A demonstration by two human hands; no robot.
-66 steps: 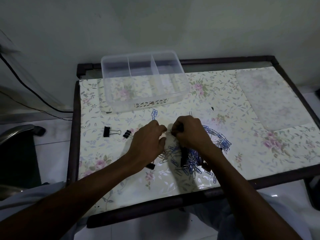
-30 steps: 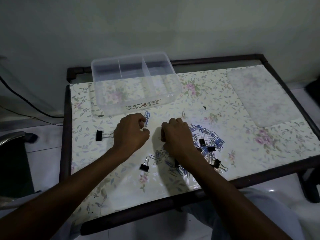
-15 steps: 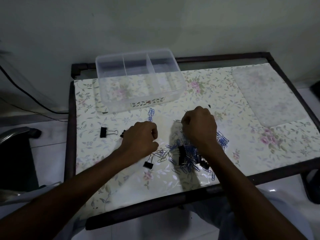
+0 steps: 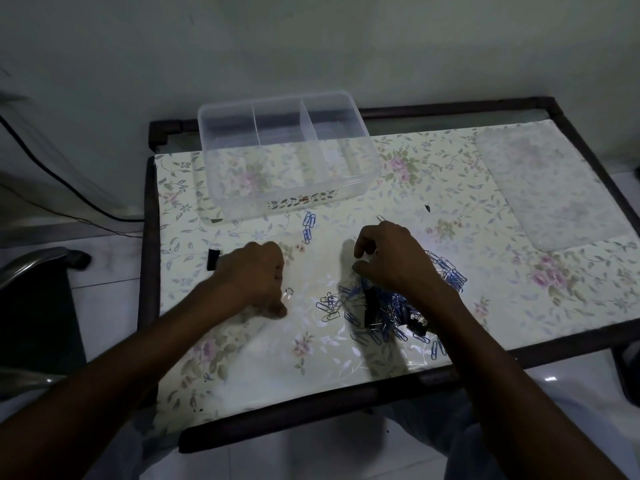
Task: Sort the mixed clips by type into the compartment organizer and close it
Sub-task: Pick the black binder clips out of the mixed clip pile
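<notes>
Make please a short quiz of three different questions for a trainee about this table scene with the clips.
1. True or false: the clear plastic compartment organizer already holds sorted clips.
2. Multiple choice: where does the frosted flat plastic lid lie? A) on the organizer; B) on the table's far right, apart from it; C) on the floor.
3. Fill in: the mixed pile of blue paper clips and black binder clips lies mostly under the ___ hand.

Key
1. False: its compartments look empty.
2. B.
3. Right; the left hand is beside a lone black binder clip.
</notes>
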